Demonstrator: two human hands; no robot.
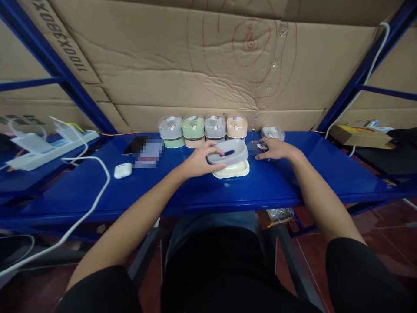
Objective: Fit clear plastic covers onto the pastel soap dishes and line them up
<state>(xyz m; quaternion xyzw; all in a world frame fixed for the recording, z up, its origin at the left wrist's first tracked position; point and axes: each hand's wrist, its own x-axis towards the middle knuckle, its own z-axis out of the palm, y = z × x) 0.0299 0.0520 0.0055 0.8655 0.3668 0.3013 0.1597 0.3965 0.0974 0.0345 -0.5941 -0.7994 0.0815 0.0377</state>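
Observation:
My left hand (205,161) is closed on the rim of a grey oval plastic shell (239,150) with a dark opening in it. The shell is tilted and hangs over a cream plastic tray (233,169) with a wavy edge, which lies on the blue table. To the right, my right hand (276,149) has its thumb and fingers around the edge of a clear plastic lid (256,148), low over the table. Whether the lid touches the tabletop, I cannot tell.
Several stacked lidded boxes (193,127) line the back of the table (195,191), with another clear-lidded box (273,132) farther right. At left are a white earphone case (123,170), a dark flat object (135,145), a white cable (106,182) and power strips (48,150). Cardboard (156,52) stands behind.

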